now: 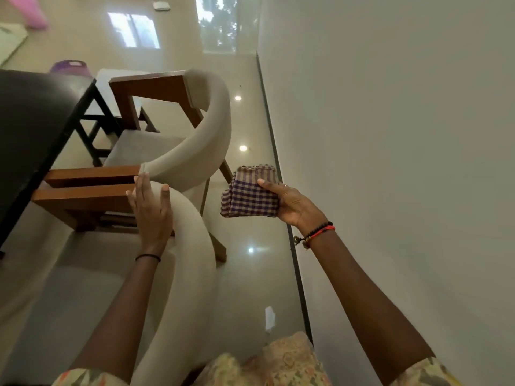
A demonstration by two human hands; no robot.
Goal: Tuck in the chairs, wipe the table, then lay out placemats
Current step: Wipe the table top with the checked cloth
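Left hand (152,213): flat, fingers straight, thumb set apart, pressed against the cream backrest of the near chair (192,246) just beside its wooden armrest (83,196). Right hand (292,204): pinching a folded purple-checked cloth (250,196), thumb on top and fingers beneath, held in the air between the chairs and the wall (390,135). Far chair (211,121): alongside the near one, at the same long edge of the table (30,121). No placemats in view.

Probable step: tucking in the near chair, wiping not yet begun.

Hazards:
- Pushing one-handed at one end of the curved backrest: likely to swing the chair rather than drive it straight, jamming the armrest against the table's edge or knocking the far chair.
- Flat palm on smooth upholstery: prone to slipping off under a hard push.
- Loose pinch on the cloth: liable to unfold or drop.

Surface and room: dark matt tabletop, only its edge and black frame visible. Glossy pale floor (250,79) mirroring windows and ceiling lamps; expect easy sliding of chair legs. Plain white wall with dark skirting close by on the right. Scrap of paper (269,317) on the floor near the wall; purple tub (71,68) beyond the table.
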